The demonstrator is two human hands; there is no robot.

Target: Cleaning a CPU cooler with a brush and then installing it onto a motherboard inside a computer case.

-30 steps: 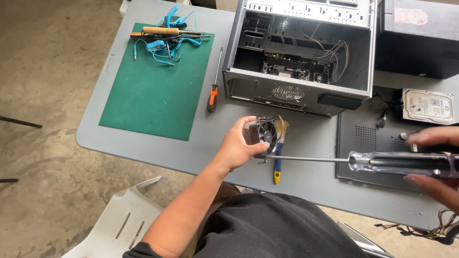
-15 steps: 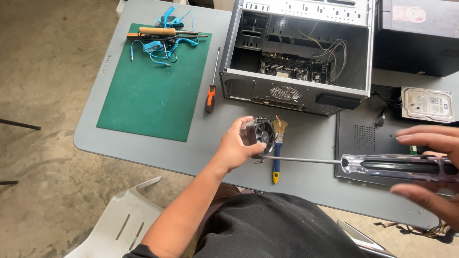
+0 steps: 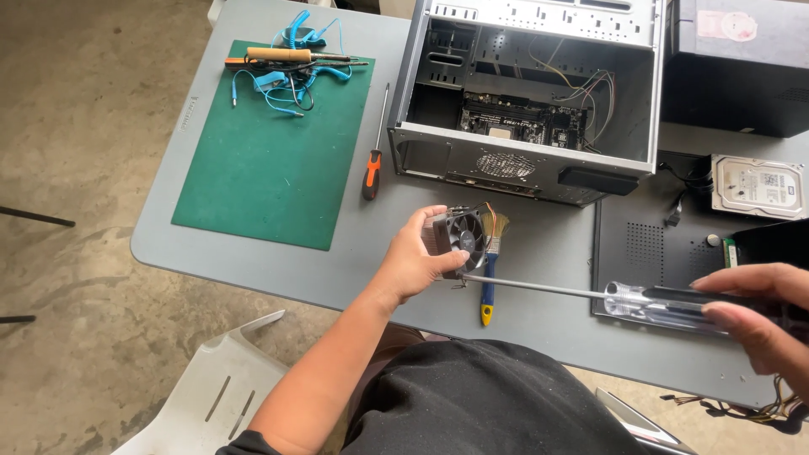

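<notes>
My left hand point(image 3: 415, 260) grips a small black cooling fan with a finned heatsink point(image 3: 458, 238), held tilted just above the grey table point(image 3: 278, 270). My right hand point(image 3: 758, 312) holds a long screwdriver point(image 3: 590, 295) by its clear and black handle. The thin shaft runs left, and its tip meets the lower edge of the fan. A paint brush with a blue and yellow handle point(image 3: 489, 282) lies on the table right behind the fan.
An open computer case point(image 3: 531, 93) lies on its side at the back, motherboard visible. A green mat point(image 3: 270, 160) carries blue cables and a tool. An orange-handled screwdriver point(image 3: 372, 168), a hard drive point(image 3: 757, 187), a black side panel point(image 3: 649, 244) and a black box point(image 3: 742, 59) lie around.
The view shifted slightly. My right hand has drawn a little farther right on the screwdriver handle. The left hand keeps its hold on the fan in the same place.
</notes>
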